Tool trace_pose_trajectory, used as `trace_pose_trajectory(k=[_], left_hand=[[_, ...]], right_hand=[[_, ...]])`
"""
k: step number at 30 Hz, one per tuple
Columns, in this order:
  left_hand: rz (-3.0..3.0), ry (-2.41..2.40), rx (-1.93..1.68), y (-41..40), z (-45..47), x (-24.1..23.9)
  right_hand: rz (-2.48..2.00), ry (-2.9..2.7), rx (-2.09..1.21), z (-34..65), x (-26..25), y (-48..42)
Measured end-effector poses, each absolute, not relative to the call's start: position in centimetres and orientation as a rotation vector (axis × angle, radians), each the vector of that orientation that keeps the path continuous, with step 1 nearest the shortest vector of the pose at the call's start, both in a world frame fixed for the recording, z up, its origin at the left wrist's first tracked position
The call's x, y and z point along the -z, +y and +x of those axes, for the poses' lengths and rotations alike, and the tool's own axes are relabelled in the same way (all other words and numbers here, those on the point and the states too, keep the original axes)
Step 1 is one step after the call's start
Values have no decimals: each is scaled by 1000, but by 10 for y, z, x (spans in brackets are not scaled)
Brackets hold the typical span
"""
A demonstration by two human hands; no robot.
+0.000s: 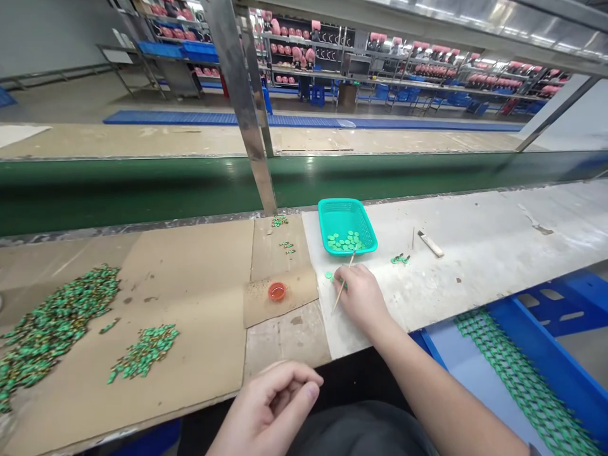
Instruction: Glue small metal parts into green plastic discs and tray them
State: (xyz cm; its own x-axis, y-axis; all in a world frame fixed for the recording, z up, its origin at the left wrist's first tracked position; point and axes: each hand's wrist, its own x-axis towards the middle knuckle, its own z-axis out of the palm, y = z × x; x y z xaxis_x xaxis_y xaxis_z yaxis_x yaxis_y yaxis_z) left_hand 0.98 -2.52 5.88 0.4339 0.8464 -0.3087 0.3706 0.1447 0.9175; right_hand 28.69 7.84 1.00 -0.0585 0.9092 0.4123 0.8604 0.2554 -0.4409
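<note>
Far left, a large heap of green pieces [52,323] and a smaller heap [145,351] lie on the cardboard sheet [190,266] covering this end of the worktop [475,240]. At bottom centre, the left hand [270,405] hangs just off the worktop's near edge, its fingers [294,383] curled in toward the palm; whether they enclose anything cannot be told. A small orange cup [277,291] sits on a cardboard scrap between the heaps and the right hand [361,296], whose fingers pinch a thin wooden stick [338,297]. The stick's upper end points toward the teal basket [332,202] holding green discs [344,241]; a loose disc [329,275] lies just beside the knuckles. Farther right lie a small green cluster [400,258], a pale-handled tool [431,244] and, below the worktop, a blue crate [560,367].
</note>
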Motion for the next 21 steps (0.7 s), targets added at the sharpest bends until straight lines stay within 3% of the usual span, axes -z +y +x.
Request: trace_pose_trajectory(k=[8,15,21], left_hand=[[1457,1300,-669,-19,-23,-73],[1479,1442,-927,-6,-49,-66],[2020,1329,-1038,-3,-39,-48]], right_hand=[[-1448,-1965,-6,285,-12,66],[-1174,-2128,-139,226,-17,19],[-1190,-1947,-298,234,-31,10]])
